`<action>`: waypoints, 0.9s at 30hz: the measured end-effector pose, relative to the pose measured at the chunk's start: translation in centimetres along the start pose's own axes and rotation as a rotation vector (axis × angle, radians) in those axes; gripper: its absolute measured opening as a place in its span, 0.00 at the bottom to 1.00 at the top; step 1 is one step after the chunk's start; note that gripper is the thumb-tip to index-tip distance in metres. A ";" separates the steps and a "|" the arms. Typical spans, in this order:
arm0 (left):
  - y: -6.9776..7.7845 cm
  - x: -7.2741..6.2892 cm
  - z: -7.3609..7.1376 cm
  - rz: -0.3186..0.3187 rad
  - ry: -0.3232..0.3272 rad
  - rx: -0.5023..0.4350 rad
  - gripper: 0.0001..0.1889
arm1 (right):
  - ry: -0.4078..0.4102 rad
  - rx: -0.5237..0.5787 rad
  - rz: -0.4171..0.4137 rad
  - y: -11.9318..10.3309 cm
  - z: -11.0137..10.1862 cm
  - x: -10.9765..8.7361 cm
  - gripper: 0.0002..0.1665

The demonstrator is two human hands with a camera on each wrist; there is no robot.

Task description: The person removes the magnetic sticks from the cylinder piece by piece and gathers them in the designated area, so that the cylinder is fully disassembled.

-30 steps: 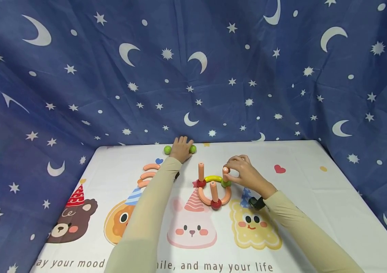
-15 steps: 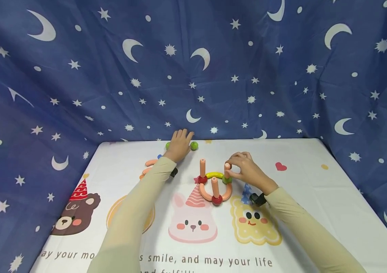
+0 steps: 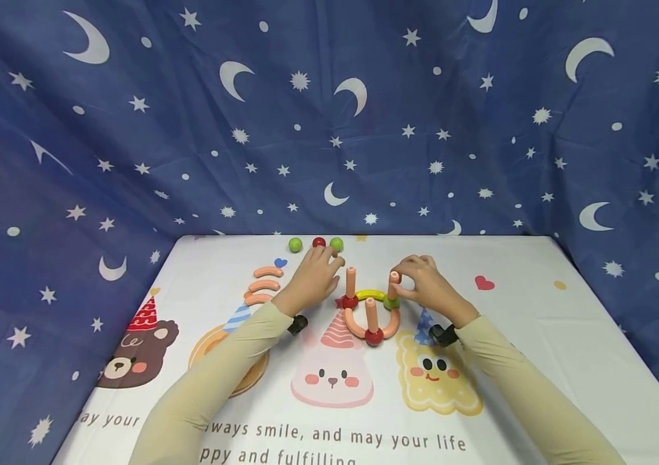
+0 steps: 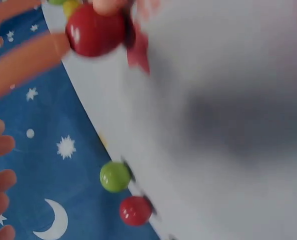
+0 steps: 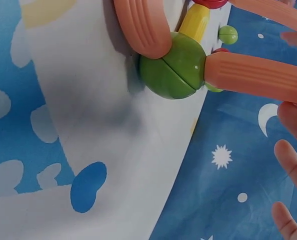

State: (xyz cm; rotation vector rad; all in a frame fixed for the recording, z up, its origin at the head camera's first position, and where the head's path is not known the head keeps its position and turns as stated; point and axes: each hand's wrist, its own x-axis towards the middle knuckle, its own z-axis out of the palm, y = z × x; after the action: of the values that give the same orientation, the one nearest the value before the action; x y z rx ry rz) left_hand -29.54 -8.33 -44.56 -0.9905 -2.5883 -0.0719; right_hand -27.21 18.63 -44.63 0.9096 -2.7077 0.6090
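Observation:
A ring of curved orange sticks, a yellow curved stick and balls lies on the table, with upright orange sticks set in the balls. My right hand pinches the upright orange stick in the green ball. Left of the ring is my left hand, its fingers apart and nothing seen in it. In the left wrist view its fingertips are near the upright stick on a red ball. Another upright stick stands in the front red ball.
Two loose green balls and a loose red ball lie at the table's back edge. Several curved orange sticks lie left of my left hand. A blue star-and-moon curtain rises behind the printed tablecloth.
My left hand has come back from the loose balls toward the ring, uncovering a red ball between the green ones. My right hand keeps its hold on the upright stick. The head view has shifted slightly.

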 end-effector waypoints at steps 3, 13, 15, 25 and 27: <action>0.9 -0.7 0.1 -0.012 -0.038 -0.017 0.14 | -0.002 -0.003 0.017 0.1 0.0 0.0 0.07; 2.4 -0.8 -0.1 -0.019 0.015 -0.007 0.27 | 0.002 0.001 0.034 0.1 0.1 -0.2 0.07; 2.5 -0.6 -0.4 0.010 0.049 0.005 0.26 | 0.003 0.002 0.032 0.0 0.1 -0.2 0.08; 2.0 -0.9 -1.5 0.068 0.090 0.082 0.21 | -0.022 0.002 0.037 0.0 0.0 -0.1 0.07; 1.9 -1.0 -1.5 0.071 0.089 0.091 0.20 | -0.023 0.002 0.042 0.1 -0.1 -0.1 0.07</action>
State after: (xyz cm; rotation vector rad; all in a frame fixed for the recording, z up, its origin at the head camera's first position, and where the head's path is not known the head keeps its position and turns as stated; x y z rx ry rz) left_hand -27.14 -7.85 -43.66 -1.0214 -2.4510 0.0191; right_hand -27.15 18.76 -44.64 0.8671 -2.7538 0.6127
